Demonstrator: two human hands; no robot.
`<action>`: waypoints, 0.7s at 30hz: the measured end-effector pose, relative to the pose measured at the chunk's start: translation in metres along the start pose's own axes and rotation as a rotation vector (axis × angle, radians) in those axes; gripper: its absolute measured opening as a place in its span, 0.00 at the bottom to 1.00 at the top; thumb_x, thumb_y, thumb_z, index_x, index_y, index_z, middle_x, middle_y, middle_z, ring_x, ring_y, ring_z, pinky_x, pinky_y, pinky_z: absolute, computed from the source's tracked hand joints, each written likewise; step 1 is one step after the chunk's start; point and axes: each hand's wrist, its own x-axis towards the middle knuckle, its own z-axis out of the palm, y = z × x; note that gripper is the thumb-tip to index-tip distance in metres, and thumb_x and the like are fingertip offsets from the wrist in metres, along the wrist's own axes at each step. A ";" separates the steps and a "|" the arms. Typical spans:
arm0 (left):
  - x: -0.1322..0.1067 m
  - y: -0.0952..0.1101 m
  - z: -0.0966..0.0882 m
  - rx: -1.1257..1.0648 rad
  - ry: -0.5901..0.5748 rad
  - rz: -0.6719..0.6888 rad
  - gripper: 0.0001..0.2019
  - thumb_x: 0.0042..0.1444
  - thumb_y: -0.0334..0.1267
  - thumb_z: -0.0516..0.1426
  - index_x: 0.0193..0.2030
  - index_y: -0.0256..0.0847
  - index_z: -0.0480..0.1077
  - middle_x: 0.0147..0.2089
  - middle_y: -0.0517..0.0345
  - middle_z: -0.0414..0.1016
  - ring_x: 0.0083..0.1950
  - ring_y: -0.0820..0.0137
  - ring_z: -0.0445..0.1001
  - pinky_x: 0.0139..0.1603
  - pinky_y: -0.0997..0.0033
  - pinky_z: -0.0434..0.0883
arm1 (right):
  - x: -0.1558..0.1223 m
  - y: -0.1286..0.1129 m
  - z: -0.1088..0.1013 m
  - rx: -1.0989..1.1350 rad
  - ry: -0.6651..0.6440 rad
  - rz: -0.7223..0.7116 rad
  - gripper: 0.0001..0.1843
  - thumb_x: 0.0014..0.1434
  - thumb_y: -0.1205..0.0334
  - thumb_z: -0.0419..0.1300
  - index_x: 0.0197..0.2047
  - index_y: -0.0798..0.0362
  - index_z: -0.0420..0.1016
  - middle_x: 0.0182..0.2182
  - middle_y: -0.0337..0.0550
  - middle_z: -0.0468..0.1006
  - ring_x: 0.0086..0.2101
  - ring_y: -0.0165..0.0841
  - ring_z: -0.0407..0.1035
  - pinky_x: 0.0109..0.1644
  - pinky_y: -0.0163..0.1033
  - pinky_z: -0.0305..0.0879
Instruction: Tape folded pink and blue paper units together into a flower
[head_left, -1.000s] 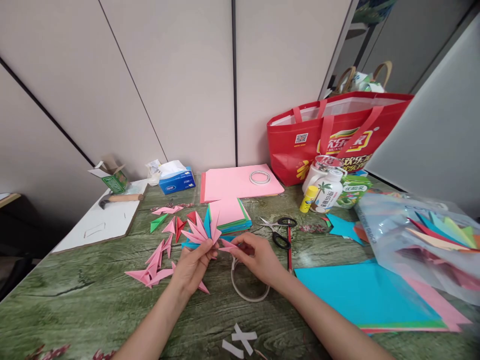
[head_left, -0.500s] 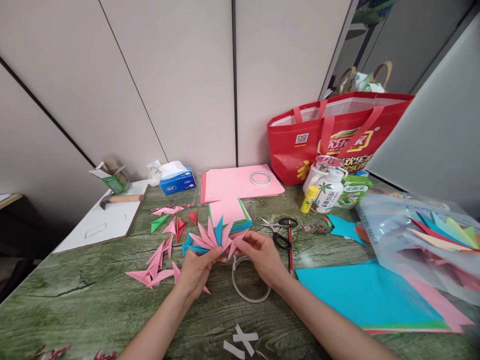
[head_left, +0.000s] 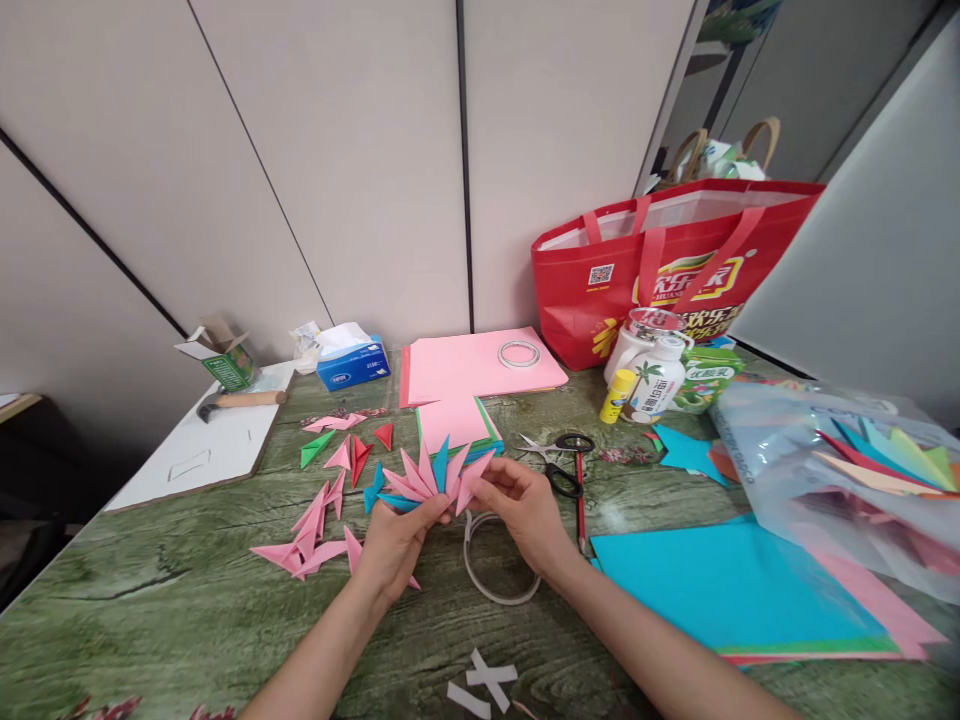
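Observation:
A fan of folded pink and blue paper pieces (head_left: 420, 474) is pinched at its base by my left hand (head_left: 399, 545), thumb on top. At the fan's right end, my right hand (head_left: 525, 505) grips a pink folded paper piece (head_left: 471, 482) between thumb and fingers, its tip pointing up. It touches or nearly touches the fan; the join itself is hidden by my fingers. Loose pink folded pieces (head_left: 304, 545) lie left of my left hand, with red (head_left: 360, 460) and green (head_left: 316, 449) ones beyond. A roll of tape (head_left: 504, 600) lies beneath my right hand.
Behind the hands sit a stack of square paper (head_left: 450, 420) and large pink sheets (head_left: 465, 365). Scissors (head_left: 559, 462), a red pencil (head_left: 580, 505), a glue stick (head_left: 616, 397) and blue sheets (head_left: 720, 590) lie rightward. A hammer (head_left: 244, 399) rests on a white board at left.
The pink piece in my right hand now stands slightly more upright and closer against the fan. Both hands otherwise keep almost the same place; the view has shifted slightly.

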 end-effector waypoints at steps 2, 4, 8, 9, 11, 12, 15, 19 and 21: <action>0.000 0.000 0.000 0.009 0.004 0.001 0.07 0.34 0.31 0.67 0.20 0.34 0.73 0.20 0.60 0.74 0.22 0.77 0.69 0.25 0.79 0.70 | 0.000 0.000 0.000 -0.023 -0.010 -0.016 0.13 0.42 0.57 0.67 0.29 0.55 0.73 0.26 0.39 0.76 0.28 0.31 0.70 0.34 0.36 0.71; 0.000 -0.001 -0.001 0.028 0.013 -0.002 0.07 0.35 0.32 0.67 0.19 0.33 0.73 0.19 0.59 0.74 0.21 0.76 0.70 0.23 0.79 0.70 | -0.001 0.000 0.001 -0.048 -0.009 -0.027 0.12 0.42 0.58 0.67 0.28 0.55 0.73 0.26 0.38 0.76 0.27 0.30 0.70 0.33 0.35 0.70; -0.002 -0.002 -0.001 0.048 0.045 -0.017 0.07 0.34 0.32 0.67 0.20 0.33 0.73 0.20 0.59 0.75 0.21 0.75 0.70 0.22 0.78 0.70 | -0.002 -0.003 0.002 -0.124 0.005 -0.056 0.10 0.43 0.59 0.66 0.26 0.55 0.72 0.23 0.37 0.74 0.25 0.29 0.68 0.32 0.34 0.68; -0.002 -0.002 -0.001 0.047 0.047 -0.015 0.08 0.34 0.32 0.67 0.20 0.33 0.73 0.20 0.59 0.75 0.21 0.75 0.70 0.22 0.78 0.70 | -0.003 -0.004 0.002 -0.141 0.005 -0.065 0.10 0.43 0.59 0.66 0.26 0.55 0.71 0.23 0.37 0.74 0.25 0.29 0.68 0.32 0.34 0.67; -0.002 -0.002 -0.001 0.038 0.048 -0.010 0.08 0.34 0.31 0.67 0.21 0.33 0.73 0.21 0.60 0.75 0.22 0.75 0.71 0.22 0.77 0.71 | -0.003 -0.005 0.002 -0.165 0.006 -0.074 0.09 0.43 0.60 0.66 0.25 0.55 0.71 0.22 0.37 0.74 0.25 0.29 0.68 0.32 0.33 0.66; -0.002 -0.001 -0.001 0.032 0.045 -0.010 0.08 0.34 0.31 0.67 0.21 0.33 0.73 0.21 0.59 0.75 0.22 0.75 0.71 0.23 0.77 0.71 | -0.003 -0.005 0.002 -0.170 0.009 -0.075 0.09 0.43 0.60 0.66 0.25 0.55 0.71 0.22 0.37 0.74 0.24 0.28 0.68 0.31 0.33 0.66; -0.001 -0.001 0.000 0.017 0.026 -0.026 0.08 0.33 0.31 0.67 0.23 0.33 0.73 0.23 0.59 0.76 0.23 0.74 0.71 0.23 0.76 0.72 | -0.003 -0.005 0.002 -0.169 0.010 -0.072 0.09 0.43 0.60 0.66 0.24 0.55 0.70 0.22 0.36 0.74 0.23 0.28 0.67 0.30 0.32 0.66; -0.002 -0.001 0.001 -0.014 0.038 -0.050 0.08 0.34 0.31 0.67 0.24 0.33 0.74 0.24 0.58 0.76 0.24 0.74 0.71 0.23 0.76 0.72 | -0.003 -0.003 0.002 -0.148 0.016 -0.058 0.11 0.43 0.59 0.66 0.25 0.55 0.70 0.22 0.37 0.74 0.24 0.28 0.68 0.31 0.33 0.67; -0.003 -0.001 0.003 -0.026 0.044 -0.063 0.09 0.33 0.31 0.68 0.24 0.33 0.74 0.25 0.58 0.77 0.24 0.74 0.72 0.23 0.77 0.72 | -0.003 -0.003 0.003 -0.148 0.021 -0.060 0.11 0.43 0.57 0.66 0.25 0.55 0.71 0.22 0.37 0.74 0.24 0.29 0.68 0.31 0.34 0.67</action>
